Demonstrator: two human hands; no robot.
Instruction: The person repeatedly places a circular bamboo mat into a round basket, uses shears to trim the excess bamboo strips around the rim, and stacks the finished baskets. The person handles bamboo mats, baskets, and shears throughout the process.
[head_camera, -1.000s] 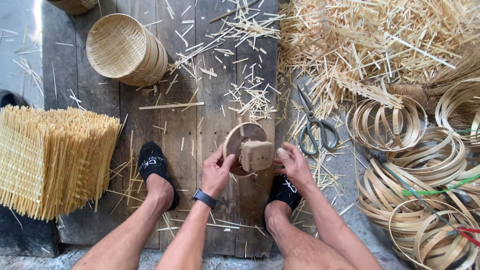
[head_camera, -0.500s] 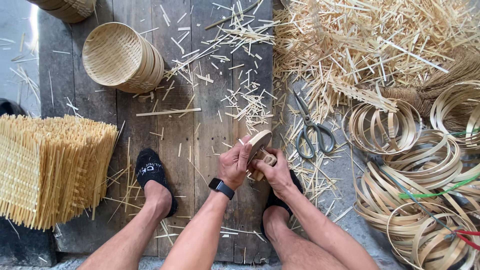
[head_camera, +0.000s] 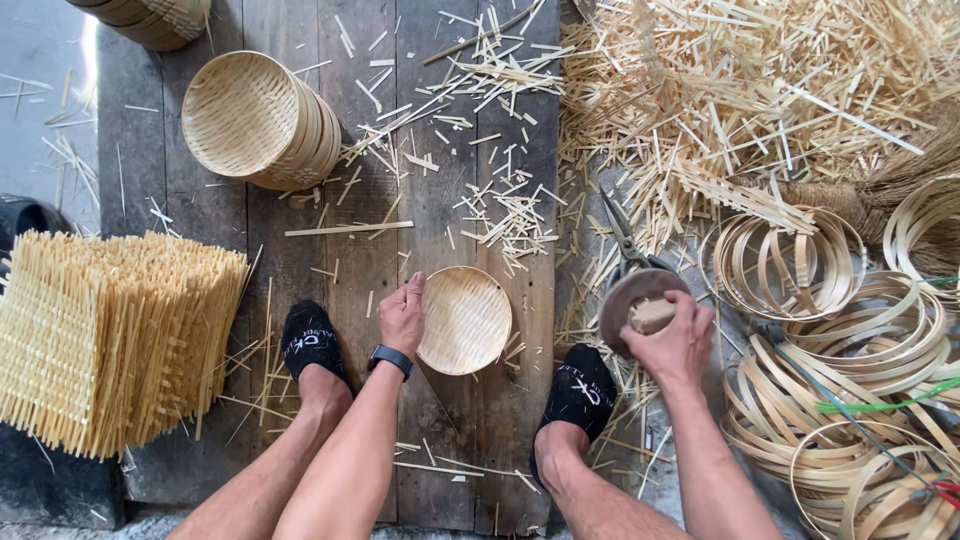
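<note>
My left hand (head_camera: 402, 315) grips the left rim of a small round woven bamboo basket (head_camera: 465, 320) that rests on the wooden planks between my feet. Off to the right, my right hand (head_camera: 675, 342) holds a round brown wooden mould (head_camera: 640, 303) by its block handle, lifted just above the floor near the scissors (head_camera: 622, 236). The two hands are well apart, with my right foot below and between them.
A stack of finished woven baskets (head_camera: 262, 122) lies at upper left. A pile of square woven mats (head_camera: 105, 335) stands at left. Bamboo hoops (head_camera: 850, 375) crowd the right side. Loose bamboo strips (head_camera: 740, 100) cover the upper right and the planks (head_camera: 440, 160).
The two hands, together at the mould a second ago, have separated. The basket now lies on the planks in my left hand; my right hand carried the mould to the right.
</note>
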